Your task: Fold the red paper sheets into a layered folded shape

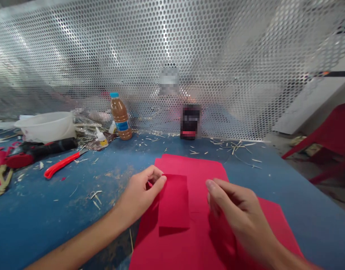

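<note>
My left hand pinches a small red paper rectangle by its upper left corner, between thumb and forefinger. The rectangle is raised a little and casts a shadow on larger red paper sheets lying beneath it. To the right, my right hand hovers over the sheets, apart from the small piece. Its thumb and forefinger are pressed together and the other fingers curl under. Whether it holds anything is hidden.
On the blue table lie a red-handled knife, a black-and-red tool and a small glue bottle. A white tub, a brown drink bottle and a blurred black box stand before the perforated metal panel. Straw-like scraps are scattered about.
</note>
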Motion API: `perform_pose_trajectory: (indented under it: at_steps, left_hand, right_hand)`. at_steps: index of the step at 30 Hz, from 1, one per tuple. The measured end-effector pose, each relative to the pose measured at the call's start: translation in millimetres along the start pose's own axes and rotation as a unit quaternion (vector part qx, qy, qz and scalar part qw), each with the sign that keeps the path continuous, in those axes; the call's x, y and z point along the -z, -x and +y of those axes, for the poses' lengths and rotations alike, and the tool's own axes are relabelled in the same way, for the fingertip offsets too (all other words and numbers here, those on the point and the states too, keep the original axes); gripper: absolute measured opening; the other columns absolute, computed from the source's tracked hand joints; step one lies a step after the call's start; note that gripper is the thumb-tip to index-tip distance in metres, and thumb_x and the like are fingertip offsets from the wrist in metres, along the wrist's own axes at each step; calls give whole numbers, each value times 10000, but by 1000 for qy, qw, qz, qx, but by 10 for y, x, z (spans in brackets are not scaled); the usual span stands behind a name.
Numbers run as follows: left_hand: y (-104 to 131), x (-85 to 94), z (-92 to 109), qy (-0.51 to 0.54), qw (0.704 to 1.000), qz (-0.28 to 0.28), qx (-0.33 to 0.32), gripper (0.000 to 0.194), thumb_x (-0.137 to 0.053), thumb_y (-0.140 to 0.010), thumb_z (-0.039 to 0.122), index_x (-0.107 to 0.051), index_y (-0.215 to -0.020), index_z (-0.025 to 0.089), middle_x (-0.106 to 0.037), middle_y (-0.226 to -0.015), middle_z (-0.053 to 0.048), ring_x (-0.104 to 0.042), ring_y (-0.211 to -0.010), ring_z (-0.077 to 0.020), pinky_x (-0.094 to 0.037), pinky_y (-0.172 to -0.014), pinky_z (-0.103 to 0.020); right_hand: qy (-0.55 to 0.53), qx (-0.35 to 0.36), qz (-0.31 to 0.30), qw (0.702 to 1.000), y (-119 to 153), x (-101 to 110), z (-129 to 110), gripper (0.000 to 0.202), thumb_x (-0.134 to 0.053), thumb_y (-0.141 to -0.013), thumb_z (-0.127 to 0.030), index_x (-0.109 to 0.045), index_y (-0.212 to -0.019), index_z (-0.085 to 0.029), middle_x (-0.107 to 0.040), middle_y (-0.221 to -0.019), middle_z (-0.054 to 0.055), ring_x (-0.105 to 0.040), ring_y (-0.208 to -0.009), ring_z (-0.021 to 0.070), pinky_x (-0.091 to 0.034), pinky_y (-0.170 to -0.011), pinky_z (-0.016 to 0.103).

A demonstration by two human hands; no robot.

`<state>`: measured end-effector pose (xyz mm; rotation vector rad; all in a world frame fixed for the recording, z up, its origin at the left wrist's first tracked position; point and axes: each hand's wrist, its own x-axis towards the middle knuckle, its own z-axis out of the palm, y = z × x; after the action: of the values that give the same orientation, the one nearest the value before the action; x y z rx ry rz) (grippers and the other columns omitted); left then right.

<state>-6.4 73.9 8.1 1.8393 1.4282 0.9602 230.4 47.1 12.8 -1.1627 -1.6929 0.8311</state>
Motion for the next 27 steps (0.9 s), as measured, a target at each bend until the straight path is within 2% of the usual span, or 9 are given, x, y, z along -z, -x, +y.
perform_pose_trajectory:
  at_steps: [2,4,6,11,16,19,21,24,27]
  left_hand:
    - [-1,12,-38,-73,997,-19,-32,219,-539,-1009,374,-639,-895,215,-652,-783,3,-594,-745,-187,-413,-679,-294]
    - [-1,17,-73,-142,988,-19,-58,184,-542,-1009,323,-646,-900,217,-648,-806,-10,-585,-794,-220,-394,-725,-330]
    - [-5,14,-102,-203,976,-13,-82,160,-550,-1009,279,-639,-893,215,-652,-827,-17,-572,-825,-240,-376,-757,-356]
    - [-26,-8,-158,-306,942,0,-134,139,-586,-1023,222,-632,-893,207,-689,-945,-24,-568,-895,-254,-371,-809,-387]
    - [-27,-13,-216,-357,917,25,-178,140,-608,-1030,235,-646,-901,195,-689,-954,-44,-592,-904,-276,-404,-806,-409]
    - [20,-8,-174,-369,900,48,-226,124,-550,-1048,195,-664,-1089,171,-666,-1228,-130,-595,-1094,-317,-426,-908,-454]
    - [70,-12,-111,-367,884,33,-286,204,-496,-1058,145,-649,-1187,186,-620,-1366,-131,-562,-1237,-305,-412,-1004,-452]
    - [144,-37,-28,-355,852,-48,-381,202,-489,-1031,88,-669,-1053,178,-706,-1174,-78,-624,-1100,-256,-447,-958,-401]
    - [187,-65,-13,-351,835,-100,-411,139,-545,-1004,99,-668,-980,157,-731,-999,-50,-632,-923,-240,-480,-846,-380]
  right_hand:
    - [85,69,-9,994,-84,44,55,306,-490,-1049,-360,-538,-767,-251,-590,-709,-12,-528,-646,176,-427,-633,313]
    - [155,145,-51,976,-142,63,131,125,-511,-1009,-216,-601,-931,-254,-692,-917,24,-611,-868,220,-470,-806,371]
    - [208,200,-97,952,-163,60,192,149,-523,-993,-152,-624,-1030,-256,-720,-1043,42,-610,-1001,251,-453,-902,424]
    - [269,268,-185,907,-123,37,217,217,-544,-999,-134,-657,-1143,-252,-748,-1163,32,-603,-1123,269,-387,-1027,484]
    - [290,302,-212,883,-91,33,220,201,-577,-968,-158,-687,-1127,-211,-732,-1195,63,-595,-1138,287,-351,-1096,529]
    - [284,301,-215,885,-92,33,227,197,-566,-969,-157,-697,-1109,-202,-728,-1179,72,-592,-1119,282,-403,-1066,508]
    - [274,292,-217,890,-95,35,225,199,-550,-971,-150,-697,-1095,-203,-734,-1145,69,-596,-1096,274,-440,-1031,488]
    - [257,274,-219,900,-94,38,219,215,-545,-940,-121,-690,-1077,-203,-743,-1090,66,-607,-1067,265,-466,-1016,482]
    - [248,259,-210,910,-92,32,222,232,-533,-915,-92,-680,-1052,-209,-746,-1038,59,-618,-1047,263,-476,-1011,487]
